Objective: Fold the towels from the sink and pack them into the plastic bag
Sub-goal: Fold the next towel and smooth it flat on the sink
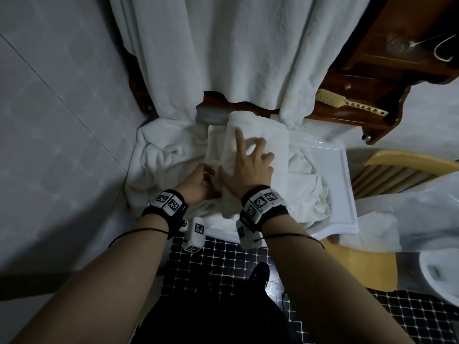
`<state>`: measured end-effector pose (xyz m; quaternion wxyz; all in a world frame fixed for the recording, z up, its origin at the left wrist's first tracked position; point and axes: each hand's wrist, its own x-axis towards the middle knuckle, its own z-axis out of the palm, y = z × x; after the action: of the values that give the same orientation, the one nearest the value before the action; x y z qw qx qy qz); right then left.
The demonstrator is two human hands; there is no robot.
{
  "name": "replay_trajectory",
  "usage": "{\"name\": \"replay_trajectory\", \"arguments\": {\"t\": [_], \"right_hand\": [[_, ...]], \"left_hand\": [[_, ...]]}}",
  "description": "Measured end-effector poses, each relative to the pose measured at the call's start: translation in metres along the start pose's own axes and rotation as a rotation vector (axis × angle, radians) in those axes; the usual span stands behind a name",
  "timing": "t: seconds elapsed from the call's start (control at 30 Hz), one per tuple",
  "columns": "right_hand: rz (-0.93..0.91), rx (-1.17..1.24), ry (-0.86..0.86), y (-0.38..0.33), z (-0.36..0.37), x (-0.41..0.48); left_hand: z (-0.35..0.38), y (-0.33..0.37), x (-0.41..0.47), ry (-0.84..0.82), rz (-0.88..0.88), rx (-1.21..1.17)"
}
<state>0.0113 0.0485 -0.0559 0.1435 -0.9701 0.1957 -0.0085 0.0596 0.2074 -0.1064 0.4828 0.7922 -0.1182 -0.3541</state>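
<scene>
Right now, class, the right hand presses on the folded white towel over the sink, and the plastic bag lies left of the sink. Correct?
No: the head view shows the plastic bag lying right of the sink, not left. The right hand does press on the folded white towel over it.

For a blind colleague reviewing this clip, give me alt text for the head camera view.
The right hand presses on a folded white towel atop the towel-filled sink, while the left hand grips its near edge. A plastic bag lies to the right.

Right hand point(248, 167) flat on folded towel point(265, 135) over sink point(347, 192), left hand point(197, 183) curled at its edge.
</scene>
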Motion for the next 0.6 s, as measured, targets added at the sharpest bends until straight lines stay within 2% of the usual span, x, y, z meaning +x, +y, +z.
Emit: {"name": "replay_trajectory", "arguments": {"t": [0.07,0.13,0.23,0.27,0.37,0.43,0.53,0.6], "right_hand": [[0.047,0.027,-0.021,0.009,-0.007,0.005],[0.080,0.118,-0.011,0.021,-0.022,0.006],[0.170,0.190,0.138,0.053,-0.047,0.006],[0.202,0.206,0.176,0.064,-0.051,0.004],[0.225,0.211,0.206,0.080,-0.050,-0.002],[0.236,0.168,0.231,0.090,-0.043,-0.005],[0.323,0.075,0.259,0.110,-0.036,-0.007],[0.440,0.101,0.241,0.126,-0.033,-0.004]], "left_hand": [[-0.001,-0.006,0.002,0.014,-0.039,0.127],[0.003,-0.007,0.006,0.097,-0.026,0.185],[0.013,-0.010,0.015,0.336,-0.035,0.161],[0.016,-0.009,0.018,0.368,-0.051,0.122],[0.024,0.001,0.019,0.262,-0.084,-0.154],[0.028,0.012,0.023,0.214,-0.110,-0.215],[0.025,0.022,0.024,0.200,-0.268,-0.358],[0.024,0.028,0.019,0.108,-0.319,-0.264]]}}
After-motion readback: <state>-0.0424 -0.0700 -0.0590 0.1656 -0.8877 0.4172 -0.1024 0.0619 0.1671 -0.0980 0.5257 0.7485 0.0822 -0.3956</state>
